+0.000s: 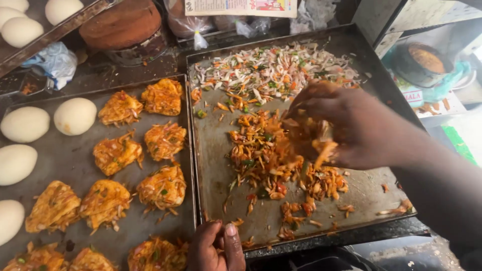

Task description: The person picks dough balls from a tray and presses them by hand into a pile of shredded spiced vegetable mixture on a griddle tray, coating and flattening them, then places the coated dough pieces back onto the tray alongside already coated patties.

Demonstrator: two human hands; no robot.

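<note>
Two hands: right hand [351,128] fingers pinching orange vegetable mix [281,160], left hand [216,248] fingers curled at tray [221,165] edge.

We note the orange, red-flecked vegetable mix [271,160] with green specks on the dull grey tray [361,193]. We see the uncoated shreds [273,68] behind it as white with orange and green bits. The patties [163,140] on the dark grey sheet [65,155] are orange-yellow with red streaks. The dough balls [74,116] are plain cream-white, without pattern.
</note>
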